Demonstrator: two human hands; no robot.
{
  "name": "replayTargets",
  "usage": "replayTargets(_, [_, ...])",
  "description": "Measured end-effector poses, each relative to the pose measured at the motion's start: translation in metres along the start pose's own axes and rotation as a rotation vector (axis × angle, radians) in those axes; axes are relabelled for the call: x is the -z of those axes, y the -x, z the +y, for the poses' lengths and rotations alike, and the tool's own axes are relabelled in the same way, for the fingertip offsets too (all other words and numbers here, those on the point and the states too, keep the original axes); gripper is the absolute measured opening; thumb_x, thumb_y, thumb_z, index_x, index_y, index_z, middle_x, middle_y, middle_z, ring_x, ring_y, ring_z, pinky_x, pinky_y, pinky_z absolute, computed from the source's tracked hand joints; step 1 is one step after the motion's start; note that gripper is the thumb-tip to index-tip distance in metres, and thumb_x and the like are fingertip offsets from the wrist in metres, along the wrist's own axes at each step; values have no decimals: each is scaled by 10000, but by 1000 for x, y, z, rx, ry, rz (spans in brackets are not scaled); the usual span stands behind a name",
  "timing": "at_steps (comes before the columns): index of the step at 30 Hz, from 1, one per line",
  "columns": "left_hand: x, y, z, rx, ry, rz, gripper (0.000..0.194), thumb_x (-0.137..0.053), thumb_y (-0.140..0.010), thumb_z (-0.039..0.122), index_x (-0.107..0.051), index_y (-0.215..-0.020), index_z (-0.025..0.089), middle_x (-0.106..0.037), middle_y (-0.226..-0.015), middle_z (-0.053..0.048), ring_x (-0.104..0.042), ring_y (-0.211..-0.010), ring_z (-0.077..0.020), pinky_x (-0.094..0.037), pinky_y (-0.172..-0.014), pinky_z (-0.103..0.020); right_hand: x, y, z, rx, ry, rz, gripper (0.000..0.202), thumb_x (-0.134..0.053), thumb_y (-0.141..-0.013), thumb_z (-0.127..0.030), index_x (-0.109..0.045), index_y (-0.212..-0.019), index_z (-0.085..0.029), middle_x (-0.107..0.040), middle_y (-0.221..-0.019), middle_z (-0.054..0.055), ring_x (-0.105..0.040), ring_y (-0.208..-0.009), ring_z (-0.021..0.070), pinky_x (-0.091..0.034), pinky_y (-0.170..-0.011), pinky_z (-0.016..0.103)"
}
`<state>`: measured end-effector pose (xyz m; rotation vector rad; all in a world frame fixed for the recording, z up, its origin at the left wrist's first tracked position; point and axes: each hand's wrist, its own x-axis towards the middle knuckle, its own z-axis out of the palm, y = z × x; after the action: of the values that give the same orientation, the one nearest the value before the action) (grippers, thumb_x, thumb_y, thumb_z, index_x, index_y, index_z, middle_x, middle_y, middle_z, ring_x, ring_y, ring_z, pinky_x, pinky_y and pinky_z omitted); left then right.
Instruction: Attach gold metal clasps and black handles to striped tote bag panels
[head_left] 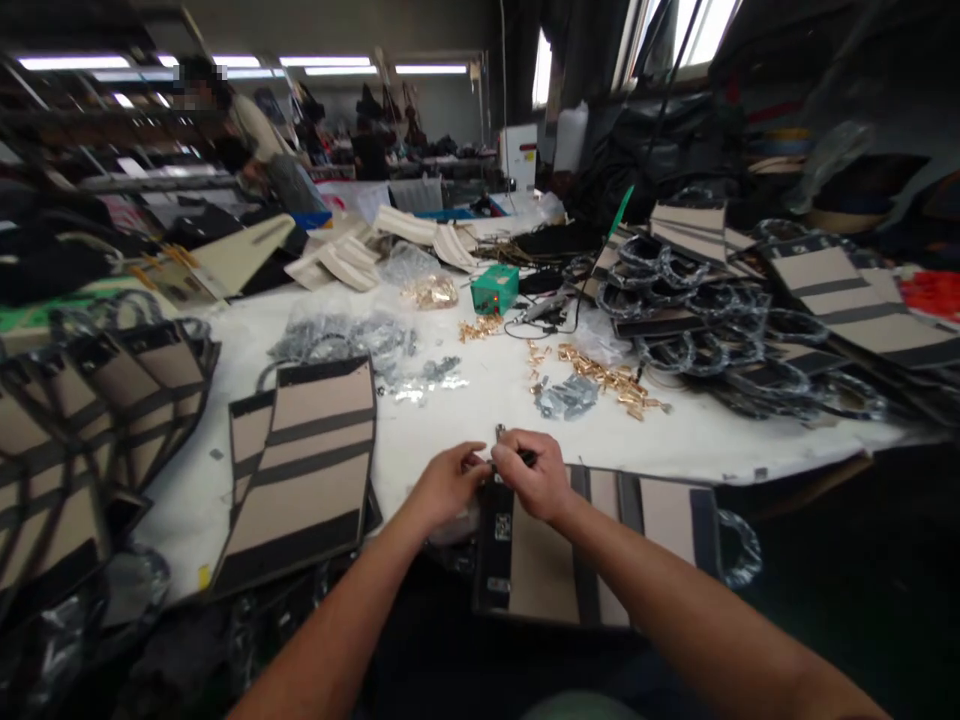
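Note:
A beige bag panel (544, 570) with dark bands lies before me at the table's front edge, with small metal fittings (502, 527) along its dark left strip. My left hand (451, 483) is at the strip's upper end, fingers curled and pinched together; what lies between them is hidden. My right hand (536, 472) is closed over the same corner, holding a small dark tool (529, 458) mostly covered by the fingers. A small metal piece (500, 432) shows just beyond the right fingertips. A plastic-wrapped handle (739, 550) sticks out at the panel's right end.
Similar panels (307, 460) are stacked to the left, and wrapped bag pieces (690, 300) pile up on the right. Gold-coloured hardware (607, 378) and grey metal plates (566, 396) lie loose on the white table (435, 430). Behind stands a green box (495, 289) with cables.

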<state>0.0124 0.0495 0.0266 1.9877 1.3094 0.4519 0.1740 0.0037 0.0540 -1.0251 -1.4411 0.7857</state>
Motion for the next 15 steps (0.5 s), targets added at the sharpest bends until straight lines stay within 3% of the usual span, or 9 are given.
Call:
replayTargets(2, [2,-7,3,89,-62,-40,286,-576,-874,402,-756,-906,182,-731,-803,-49,-636,-769,-210,-419,-660,-298,1,-3,0,-5,-8,-15,452,-593,-902,-429,-440,-534,-216,-470,-526,-26,-417,-536,123,-341,-562,286])
replayTargets(7, [-2,-24,3,146,-119,-154,347,-674,-753,466,-622,-560,182,-551,-542,-6,-510,-596,-162,-275,-570,-296,5,-3,8,-73,-96,6,438,-605,-927,-428,-488,-562,-217,-499,-518,-30,-441,-526,125,-371,-560,286])
replayTargets(10, [-6,-29,-1,170,-61,-158,352,-696,-724,453,-584,-529,183,-458,-484,28,-431,-536,-128,-264,-552,-288,6,-2,13,-63,-123,12,448,-614,-936,-441,-479,-569,-222,-504,-519,-32,-446,-515,124,-385,-553,285])
replayTargets(15, [-5,-36,0,236,4,-192,318,-764,-669,448,-634,-565,177,-485,-483,30,-428,-523,-126,-278,-540,-280,9,-11,11,-72,-137,46,494,-626,-928,-513,-439,-565,-235,-473,-482,-43,-424,-458,117,-382,-502,280])
